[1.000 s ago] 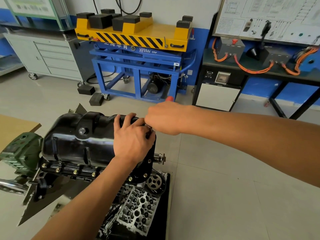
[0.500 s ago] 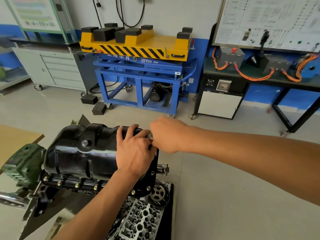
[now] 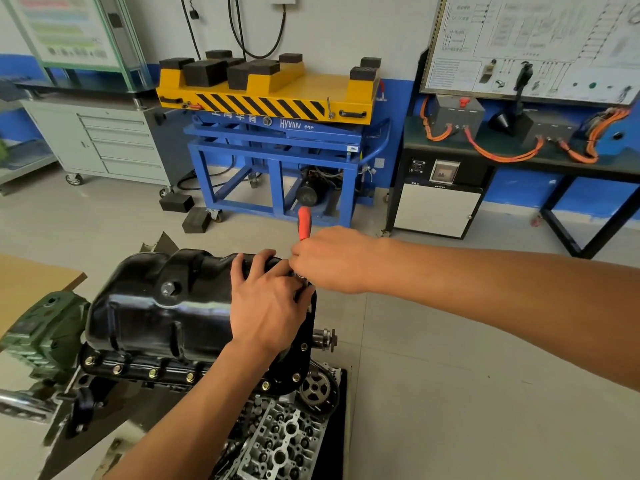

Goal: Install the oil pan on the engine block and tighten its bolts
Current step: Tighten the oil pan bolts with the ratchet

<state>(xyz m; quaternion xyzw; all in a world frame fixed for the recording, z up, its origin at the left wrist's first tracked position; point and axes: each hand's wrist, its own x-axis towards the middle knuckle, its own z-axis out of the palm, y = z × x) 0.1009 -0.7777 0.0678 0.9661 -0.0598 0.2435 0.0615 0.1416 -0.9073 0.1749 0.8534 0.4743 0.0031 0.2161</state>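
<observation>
The glossy black oil pan [image 3: 152,306] sits on top of the inverted engine block [image 3: 114,389], with several brass-coloured bolts [image 3: 152,373] along its near flange. My left hand [image 3: 266,306] rests on the pan's right end, fingers curled over its top edge, thumb beside the tool's metal head. My right hand [image 3: 332,259] grips a ratchet wrench with a red handle [image 3: 304,223] at the pan's far right corner. The socket and the bolt under it are hidden by my hands.
A cylinder head [image 3: 280,441] lies in a black tray below the block, next to a timing gear [image 3: 317,389]. A green stand gearbox [image 3: 45,334] is at left. A blue and yellow lift table [image 3: 277,140], grey cabinet [image 3: 104,140] and black bench [image 3: 519,161] stand behind.
The red handle, hidden half a second ago, now sticks up beyond my right hand. The camera tilted upward. My left hand stayed on the pan.
</observation>
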